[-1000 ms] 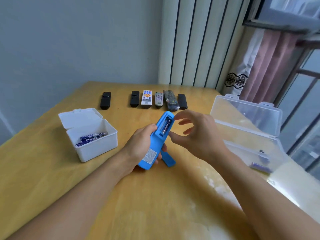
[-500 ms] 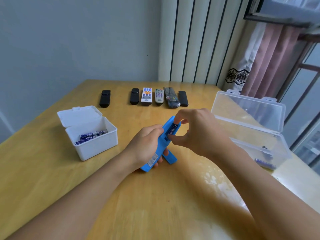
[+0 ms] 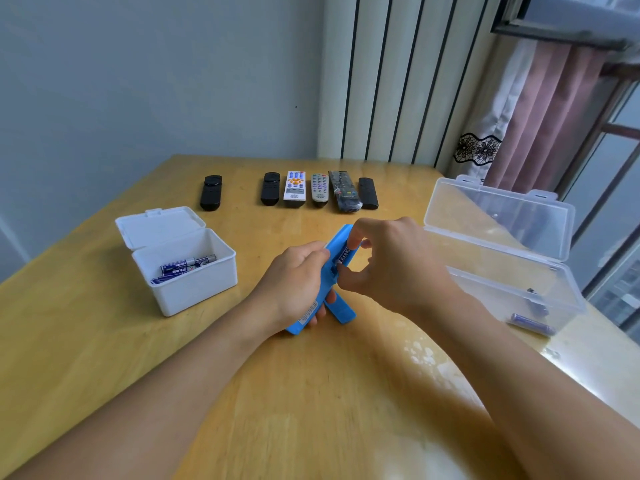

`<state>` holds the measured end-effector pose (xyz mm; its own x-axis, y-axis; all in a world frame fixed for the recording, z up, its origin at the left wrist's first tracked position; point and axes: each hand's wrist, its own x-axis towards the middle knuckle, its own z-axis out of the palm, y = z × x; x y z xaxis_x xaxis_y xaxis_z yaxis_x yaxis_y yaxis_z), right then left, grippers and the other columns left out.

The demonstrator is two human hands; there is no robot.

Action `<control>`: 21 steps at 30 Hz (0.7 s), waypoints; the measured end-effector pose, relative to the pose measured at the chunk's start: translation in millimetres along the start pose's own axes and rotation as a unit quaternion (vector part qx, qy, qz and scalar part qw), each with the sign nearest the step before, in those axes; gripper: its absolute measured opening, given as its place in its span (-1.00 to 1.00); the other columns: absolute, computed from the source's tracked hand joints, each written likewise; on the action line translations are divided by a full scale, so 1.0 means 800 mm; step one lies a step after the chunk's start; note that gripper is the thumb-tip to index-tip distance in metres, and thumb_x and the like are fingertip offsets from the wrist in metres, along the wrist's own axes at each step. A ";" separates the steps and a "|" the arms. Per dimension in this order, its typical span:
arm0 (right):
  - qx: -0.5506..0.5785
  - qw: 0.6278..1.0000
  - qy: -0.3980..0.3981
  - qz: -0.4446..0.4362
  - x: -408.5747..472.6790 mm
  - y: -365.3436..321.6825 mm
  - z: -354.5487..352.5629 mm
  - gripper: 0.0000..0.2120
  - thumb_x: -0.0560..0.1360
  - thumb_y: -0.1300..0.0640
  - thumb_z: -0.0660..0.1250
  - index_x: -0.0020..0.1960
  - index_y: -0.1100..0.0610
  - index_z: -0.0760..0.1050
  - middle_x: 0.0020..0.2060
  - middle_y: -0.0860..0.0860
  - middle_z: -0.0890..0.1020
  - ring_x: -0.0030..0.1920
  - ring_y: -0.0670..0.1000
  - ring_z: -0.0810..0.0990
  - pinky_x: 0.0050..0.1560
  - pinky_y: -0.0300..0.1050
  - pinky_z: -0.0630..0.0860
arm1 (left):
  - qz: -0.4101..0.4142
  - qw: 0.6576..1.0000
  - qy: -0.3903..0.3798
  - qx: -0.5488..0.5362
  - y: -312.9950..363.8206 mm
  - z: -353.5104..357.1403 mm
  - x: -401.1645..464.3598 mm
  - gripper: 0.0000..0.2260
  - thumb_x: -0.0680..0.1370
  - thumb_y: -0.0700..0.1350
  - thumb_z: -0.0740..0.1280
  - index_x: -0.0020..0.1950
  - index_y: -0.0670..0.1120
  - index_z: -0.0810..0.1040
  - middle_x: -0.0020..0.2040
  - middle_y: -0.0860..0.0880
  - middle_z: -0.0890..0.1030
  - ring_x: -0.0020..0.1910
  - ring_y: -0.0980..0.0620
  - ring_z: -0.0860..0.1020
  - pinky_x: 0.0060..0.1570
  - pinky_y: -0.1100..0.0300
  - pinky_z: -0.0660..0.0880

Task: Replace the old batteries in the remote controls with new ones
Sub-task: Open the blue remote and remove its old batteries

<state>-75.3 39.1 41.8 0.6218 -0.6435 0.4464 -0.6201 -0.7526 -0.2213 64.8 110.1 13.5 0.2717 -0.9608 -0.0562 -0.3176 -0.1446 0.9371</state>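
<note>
At table centre, I'm watching the left hand [image 3: 294, 289] gripping the blue remote [image 3: 337, 244] while the right hand [image 3: 391, 261] is pinching a battery [image 3: 343, 257] in its bay. Risk: battery popping out if pinch slips. White box [image 3: 194, 289] sitting left.

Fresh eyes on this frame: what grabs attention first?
The blue remote at table centre: the left hand grips it while the right hand pinches a battery in its open compartment. Next, six remotes along the far edge, then the white box of batteries on the left and the clear box on the right.
</note>
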 end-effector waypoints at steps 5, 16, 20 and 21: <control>0.010 1.000 -0.011 0.001 0.000 -0.002 0.009 -0.67 0.40 -0.05 0.48 0.10 0.05 0.54 -0.08 -0.04 0.67 -0.09 0.03 0.65 -0.12 -0.05 0.61 | -0.011 1.000 0.001 -0.014 -0.001 -0.001 0.002 -0.68 0.72 -0.02 0.03 -0.07 -0.05 0.50 -0.27 -0.20 0.59 -0.39 -0.15 0.54 -0.45 0.11 0.51; 0.031 0.999 0.005 -0.023 0.003 0.001 0.023 -0.80 0.46 0.11 0.38 0.08 0.07 0.62 -0.14 0.01 0.71 -0.09 0.06 0.69 -0.14 0.02 0.65 | -0.029 0.998 0.003 -0.047 -0.003 -0.005 0.005 -0.68 0.72 -0.02 0.02 0.06 -0.11 0.53 -0.25 -0.22 0.60 -0.37 -0.16 0.55 -0.44 0.11 0.52; 0.029 0.997 0.020 -0.065 0.001 0.003 0.026 -0.76 0.46 0.12 0.39 0.11 0.04 0.66 -0.06 -0.03 0.67 -0.14 0.03 0.63 -0.21 0.00 0.62 | -0.045 0.996 0.011 -0.070 -0.004 -0.005 0.007 -0.66 0.72 0.00 0.02 0.05 -0.08 0.55 -0.25 -0.22 0.62 -0.37 -0.14 0.56 -0.43 0.12 0.52; 0.013 0.997 0.026 -0.072 0.001 0.003 0.025 -0.76 0.46 0.10 0.41 0.11 0.02 0.66 -0.03 -0.03 0.63 -0.18 0.01 0.59 -0.26 -0.04 0.57 | -0.051 0.995 0.014 -0.080 -0.005 -0.005 0.007 -0.66 0.72 0.01 0.02 0.04 -0.06 0.56 -0.25 -0.21 0.62 -0.38 -0.12 0.57 -0.43 0.12 0.52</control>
<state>-66.5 33.8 24.0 0.6778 -0.5212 0.5187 -0.5131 -0.8405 -0.1741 71.1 106.2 11.1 0.3206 -0.9358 -0.1465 -0.1395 -0.1996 0.9699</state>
